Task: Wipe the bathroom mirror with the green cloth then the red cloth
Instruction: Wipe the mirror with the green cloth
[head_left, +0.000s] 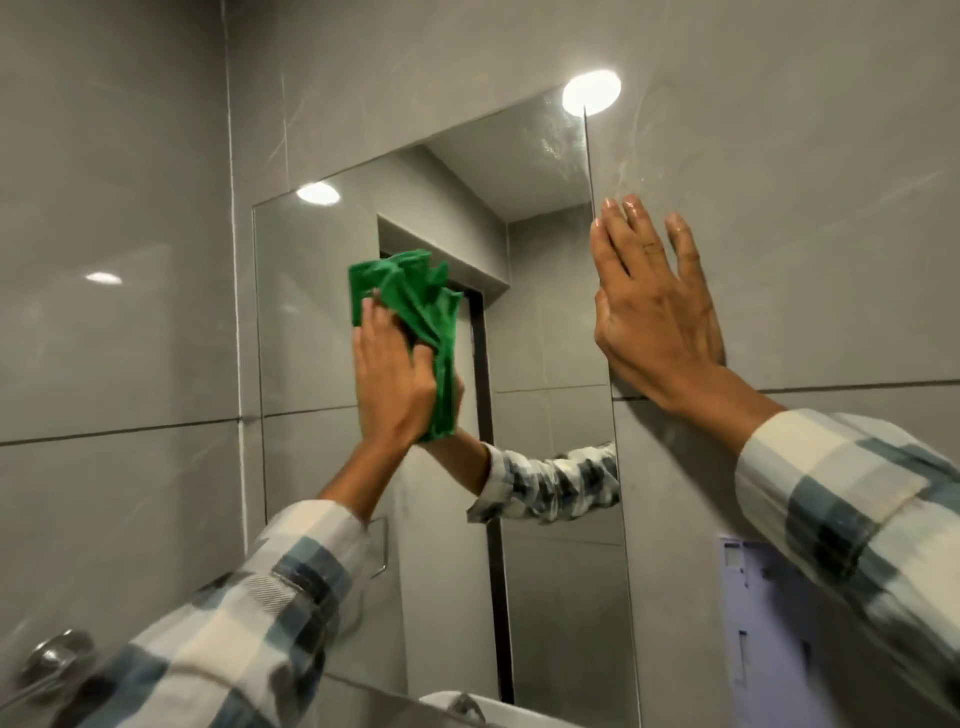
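A: Where is the green cloth (415, 322) at this moment?

B: It is bunched under the left hand (392, 384), which presses it against the glass of the mirror (311, 322), in the middle part, a little to the left. The fingers are curled over the cloth and grip it. The folds stick out above the fingers, and a strip of it hangs down beside the thumb.

A: And the right hand (652, 306)?

B: It is open and flat, with the fingers spread, and it holds nothing. The palm lies on the grey tile wall (805, 208), just beside the right edge of the mirror.

A: What does the mirror show?

B: The reflection of the left arm in its checked sleeve (249, 623), and a round ceiling light. The top right corner of the glass looks smeared.

A: Can you see the red cloth?

B: No, I cannot find it in this view.
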